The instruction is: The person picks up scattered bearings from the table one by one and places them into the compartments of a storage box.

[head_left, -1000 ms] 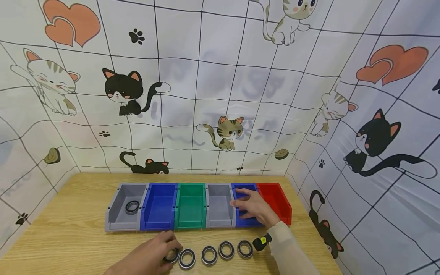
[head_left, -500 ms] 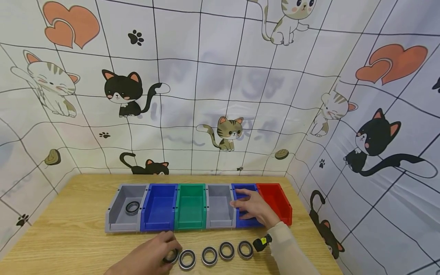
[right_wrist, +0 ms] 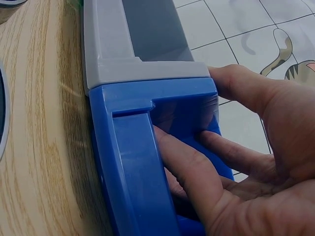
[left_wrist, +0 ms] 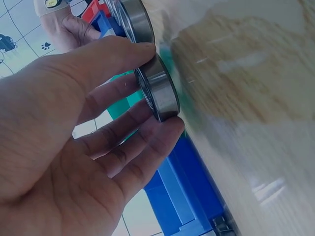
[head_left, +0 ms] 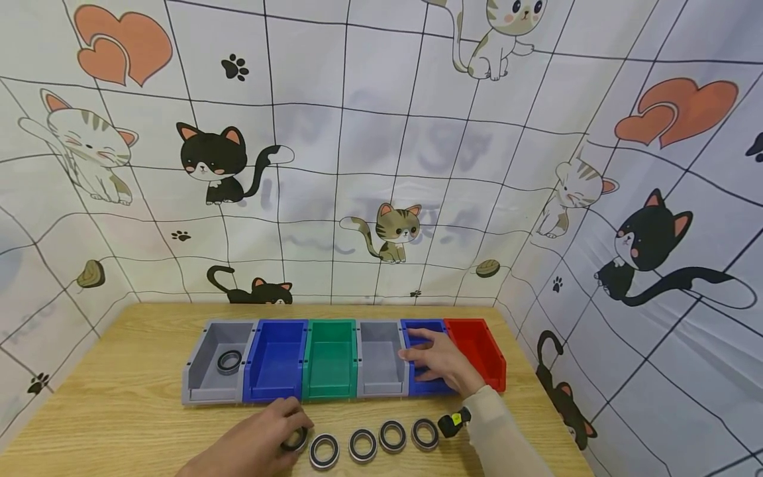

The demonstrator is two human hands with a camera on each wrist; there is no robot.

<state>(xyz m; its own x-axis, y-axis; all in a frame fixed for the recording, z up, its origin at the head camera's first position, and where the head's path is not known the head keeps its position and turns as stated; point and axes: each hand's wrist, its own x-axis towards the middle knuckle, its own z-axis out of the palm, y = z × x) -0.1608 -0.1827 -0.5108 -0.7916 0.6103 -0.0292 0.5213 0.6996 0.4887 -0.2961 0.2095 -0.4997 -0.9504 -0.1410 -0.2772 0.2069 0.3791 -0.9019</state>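
In the head view, my left hand (head_left: 265, 437) pinches a ball bearing (head_left: 295, 439) near the front of the table. The left wrist view shows that bearing (left_wrist: 160, 91) on its edge between thumb and fingertips, close beside another bearing (left_wrist: 136, 22). My right hand (head_left: 444, 361) rests loosely over the right-hand blue bin (head_left: 434, 386), fingers spread. In the right wrist view, some of its fingers reach inside that blue bin (right_wrist: 142, 172), and one digit lies against the wall shared with the grey bin (right_wrist: 110, 44). No object shows in that hand.
Bins in grey, blue, green (head_left: 330, 387) and red (head_left: 485, 351) form one row. The leftmost grey bin (head_left: 203, 391) contains a bearing (head_left: 229, 362). Several bearings, including one bearing (head_left: 324, 452), line the wooden table (head_left: 107, 411). A patterned curtain (head_left: 310, 252) stands behind.
My left hand has shifted slightly left with its bearing, widening the gap to the neighbouring one. The right hand has stayed in place.
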